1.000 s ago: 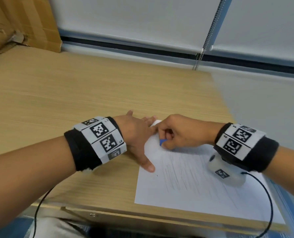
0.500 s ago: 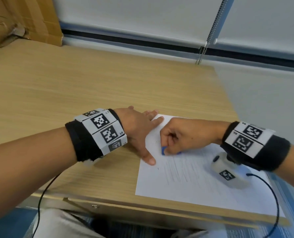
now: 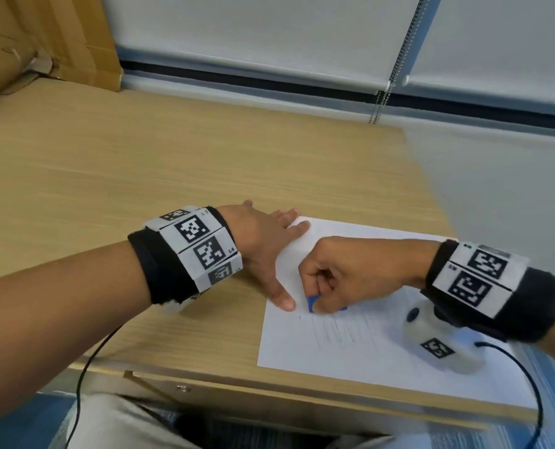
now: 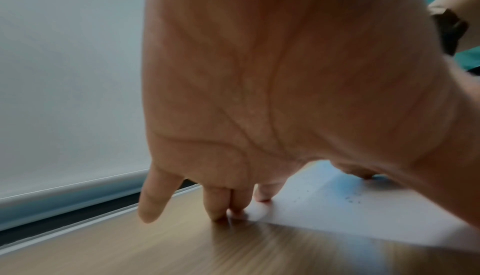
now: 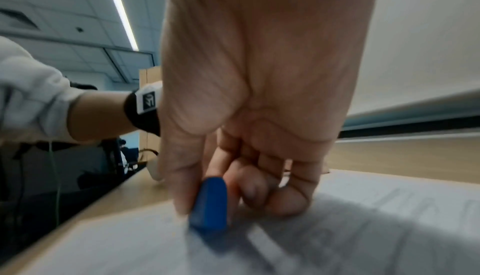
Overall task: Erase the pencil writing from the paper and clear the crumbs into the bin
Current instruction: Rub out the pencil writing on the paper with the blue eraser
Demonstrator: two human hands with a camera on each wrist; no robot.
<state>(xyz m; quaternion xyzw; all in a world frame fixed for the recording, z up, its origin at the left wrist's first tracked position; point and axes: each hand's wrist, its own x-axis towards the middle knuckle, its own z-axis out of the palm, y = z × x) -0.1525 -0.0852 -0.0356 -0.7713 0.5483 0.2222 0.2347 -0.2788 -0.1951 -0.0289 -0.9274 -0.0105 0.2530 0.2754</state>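
Observation:
A white sheet of paper (image 3: 360,354) with faint pencil strokes lies at the near right corner of the wooden desk (image 3: 172,176). My right hand (image 3: 340,277) pinches a small blue eraser (image 3: 312,303) (image 5: 210,205) and presses it on the sheet's upper left part. My left hand (image 3: 269,251) lies flat with straight fingers, its thumb and forefinger on the sheet's left edge and top corner (image 4: 262,209), holding it down. Dark eraser crumbs (image 4: 350,199) dot the paper near the rubbing spot. No bin is in view.
A cardboard box (image 3: 39,40) stands at the desk's far left. A closed roller blind (image 3: 269,30) with a bead chain (image 3: 379,102) runs along the back. The desk's right edge borders a grey wall panel (image 3: 502,202). Cables hang off the front edge.
My right hand has slid the eraser down the sheet toward me, from near the top corner to beside my left thumb. The left hand stays pressed on the paper's edge.

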